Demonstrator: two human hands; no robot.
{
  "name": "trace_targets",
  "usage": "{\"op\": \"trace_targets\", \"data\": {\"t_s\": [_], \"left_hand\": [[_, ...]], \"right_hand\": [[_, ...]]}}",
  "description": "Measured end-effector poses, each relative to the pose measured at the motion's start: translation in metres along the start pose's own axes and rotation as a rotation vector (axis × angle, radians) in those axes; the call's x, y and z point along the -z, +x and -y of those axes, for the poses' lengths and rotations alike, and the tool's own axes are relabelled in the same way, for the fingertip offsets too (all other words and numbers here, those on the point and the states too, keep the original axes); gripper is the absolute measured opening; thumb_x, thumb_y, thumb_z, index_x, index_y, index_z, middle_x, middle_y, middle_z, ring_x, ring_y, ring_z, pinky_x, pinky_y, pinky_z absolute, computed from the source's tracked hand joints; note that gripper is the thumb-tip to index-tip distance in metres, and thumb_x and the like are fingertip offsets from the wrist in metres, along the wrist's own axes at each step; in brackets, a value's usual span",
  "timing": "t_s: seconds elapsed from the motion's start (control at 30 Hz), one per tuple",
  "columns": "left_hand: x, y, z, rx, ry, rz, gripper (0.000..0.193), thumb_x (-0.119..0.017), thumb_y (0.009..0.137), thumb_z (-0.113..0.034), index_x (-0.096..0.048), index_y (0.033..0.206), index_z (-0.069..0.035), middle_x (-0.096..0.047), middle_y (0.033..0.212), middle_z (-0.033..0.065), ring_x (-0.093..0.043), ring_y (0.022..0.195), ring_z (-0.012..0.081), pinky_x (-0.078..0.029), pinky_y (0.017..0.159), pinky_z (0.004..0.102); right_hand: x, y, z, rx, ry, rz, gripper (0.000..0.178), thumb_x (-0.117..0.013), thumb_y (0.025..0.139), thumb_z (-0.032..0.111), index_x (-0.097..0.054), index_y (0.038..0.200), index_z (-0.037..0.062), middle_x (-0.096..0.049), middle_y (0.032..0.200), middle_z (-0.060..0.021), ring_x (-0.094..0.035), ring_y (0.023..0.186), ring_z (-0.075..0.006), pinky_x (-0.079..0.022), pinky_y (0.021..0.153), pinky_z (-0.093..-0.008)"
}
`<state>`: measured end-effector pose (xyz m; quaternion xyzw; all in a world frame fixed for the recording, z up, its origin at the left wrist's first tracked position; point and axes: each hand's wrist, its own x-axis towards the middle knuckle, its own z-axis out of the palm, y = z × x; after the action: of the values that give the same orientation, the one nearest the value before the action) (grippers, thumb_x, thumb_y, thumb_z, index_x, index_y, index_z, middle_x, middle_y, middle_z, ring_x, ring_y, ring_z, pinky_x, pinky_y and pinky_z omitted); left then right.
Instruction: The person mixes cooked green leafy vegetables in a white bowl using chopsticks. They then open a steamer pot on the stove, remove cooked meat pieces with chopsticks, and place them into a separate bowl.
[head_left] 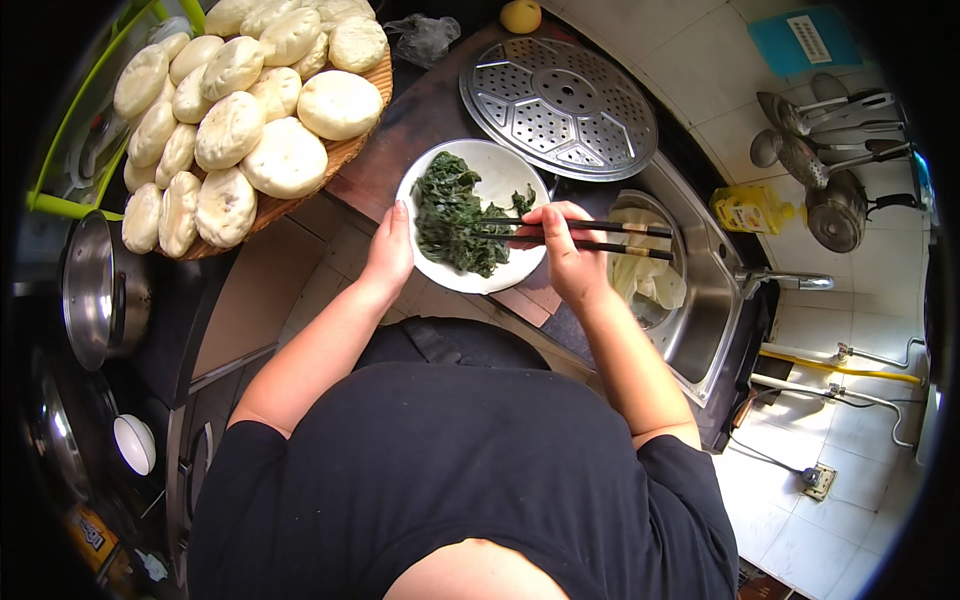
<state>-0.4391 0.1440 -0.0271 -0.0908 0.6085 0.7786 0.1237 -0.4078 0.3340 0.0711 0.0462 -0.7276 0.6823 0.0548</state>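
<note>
Tiled wall point(690, 40), brown counter point(400, 135), left hand point(390, 250) gripping bowl point(503, 180), right hand point(572, 262) grasping 2 chopsticks point(630, 229)

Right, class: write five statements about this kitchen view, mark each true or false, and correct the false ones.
1. The left hand holds the white bowl. True.
2. The right hand holds black chopsticks. True.
3. That bowl is full of rice. False: it contains dark leafy greens.
4. Pale round buns sit on a woven tray. True.
5. That tray lies to the bowl's right. False: it lies to its left.
</note>
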Motion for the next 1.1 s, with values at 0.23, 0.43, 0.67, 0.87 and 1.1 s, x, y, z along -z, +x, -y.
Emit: {"op": "trace_targets", "data": {"t_s": [0.23,0.43,0.67,0.87,1.1], "left_hand": [[0.000,-0.004,-0.007,0.038,0.046,0.012,0.048,-0.022,0.092,-0.034,-0.035,0.120,0.003,-0.044,0.118,0.0112,-0.040,0.108,0.0169,-0.029,0.093,0.0270],[0.002,0.000,-0.003,0.029,0.029,0.037,0.047,-0.022,0.092,-0.033,-0.036,0.120,0.002,-0.045,0.118,0.0111,-0.041,0.108,0.0167,-0.029,0.093,0.0271],[0.000,-0.002,-0.003,0.044,-0.027,-0.011,0.046,-0.023,0.092,-0.034,-0.041,0.113,0.003,-0.050,0.108,0.0118,-0.044,0.101,0.0170,-0.032,0.089,0.0279],[0.003,-0.004,-0.005,0.002,0.043,0.014,0.046,-0.023,0.092,-0.034,-0.041,0.112,0.003,-0.049,0.107,0.0122,-0.045,0.101,0.0175,-0.032,0.089,0.0280],[-0.003,-0.005,-0.009,-0.003,0.042,0.008,0.046,-0.022,0.092,-0.033,-0.041,0.113,0.003,-0.049,0.110,0.0127,-0.044,0.102,0.0178,-0.031,0.090,0.0278]], "right_hand": [[0.018,0.024,0.044,0.113,-0.145,-0.172,0.019,-0.049,0.085,0.016,-0.057,0.081,-0.0008,-0.057,0.067,-0.0043,-0.055,0.057,-0.0105,-0.049,0.054,-0.0231],[0.010,0.009,0.014,0.126,-0.224,0.130,0.021,-0.045,0.086,0.013,-0.054,0.078,-0.0034,-0.056,0.069,-0.0086,-0.057,0.062,-0.0146,-0.049,0.060,-0.0265],[0.003,-0.004,0.026,0.270,-0.500,0.339,0.015,-0.049,0.082,0.010,-0.057,0.075,-0.0002,-0.057,0.068,-0.0081,-0.057,0.061,-0.0156,-0.046,0.058,-0.0258],[0.032,0.004,0.044,0.019,-0.175,-0.131,0.025,-0.045,0.087,0.022,-0.055,0.082,-0.0002,-0.058,0.067,-0.0093,-0.058,0.058,-0.0169,-0.049,0.056,-0.0270],[0.057,-0.002,-0.008,-0.339,0.062,-0.314,0.033,-0.043,0.087,0.032,-0.051,0.084,0.0001,-0.055,0.064,-0.0112,-0.057,0.049,-0.0194,-0.047,0.046,-0.0261]]}}
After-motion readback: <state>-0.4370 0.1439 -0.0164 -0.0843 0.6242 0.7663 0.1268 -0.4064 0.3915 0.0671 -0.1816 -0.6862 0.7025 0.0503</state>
